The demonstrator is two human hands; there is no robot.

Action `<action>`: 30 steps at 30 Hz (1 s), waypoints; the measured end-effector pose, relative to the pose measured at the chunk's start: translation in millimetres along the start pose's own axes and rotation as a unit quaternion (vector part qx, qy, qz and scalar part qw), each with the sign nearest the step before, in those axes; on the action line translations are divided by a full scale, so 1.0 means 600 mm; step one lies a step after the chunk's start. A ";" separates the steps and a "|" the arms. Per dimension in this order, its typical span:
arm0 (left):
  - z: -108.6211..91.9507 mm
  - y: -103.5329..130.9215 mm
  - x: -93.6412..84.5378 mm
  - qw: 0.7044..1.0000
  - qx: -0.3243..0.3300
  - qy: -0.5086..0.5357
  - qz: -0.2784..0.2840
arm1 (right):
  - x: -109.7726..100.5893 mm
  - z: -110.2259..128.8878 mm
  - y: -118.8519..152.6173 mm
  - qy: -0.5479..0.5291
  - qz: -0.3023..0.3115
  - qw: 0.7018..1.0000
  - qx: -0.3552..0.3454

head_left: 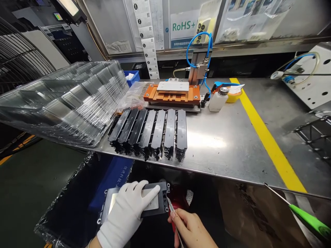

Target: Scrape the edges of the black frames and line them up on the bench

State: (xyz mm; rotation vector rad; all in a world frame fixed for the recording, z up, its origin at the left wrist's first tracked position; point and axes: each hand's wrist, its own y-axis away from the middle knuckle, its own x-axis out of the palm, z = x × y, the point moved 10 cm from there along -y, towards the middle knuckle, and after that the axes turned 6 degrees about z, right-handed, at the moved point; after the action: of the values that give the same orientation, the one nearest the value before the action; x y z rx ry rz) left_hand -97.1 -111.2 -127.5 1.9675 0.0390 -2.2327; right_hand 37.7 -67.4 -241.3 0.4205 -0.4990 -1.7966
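My left hand (129, 206), in a white glove, grips a flat black rectangular part (161, 199) with a pale silvery panel, held below the table's front edge. Its fingers spread across the top face. My right hand (190, 225) is bare and closed round a slim metal blade tool (171, 206). The blade's tip is at the right end of the black part, beside its small holes. Above, on the table, several long black parts (170, 129) stand side by side in a row.
An orange fixture (172, 94) stands behind the row, with a white bottle (219, 100) to its right. Stacked clear trays (85, 100) lean at the left. A green-handled tool (307, 218) juts in at lower right. A lined blue bin (111, 182) is below the table (219, 158).
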 end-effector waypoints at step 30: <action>-0.005 -0.001 0.019 0.986 0.029 0.093 0.136 | -0.096 0.110 0.037 0.489 -0.187 0.796 -0.304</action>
State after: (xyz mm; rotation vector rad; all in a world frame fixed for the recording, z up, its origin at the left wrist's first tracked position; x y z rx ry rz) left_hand -95.4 -111.3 -139.4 2.0635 -0.2585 -1.8967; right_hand 36.9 -9.6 -172.0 0.9356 0.9280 -1.7010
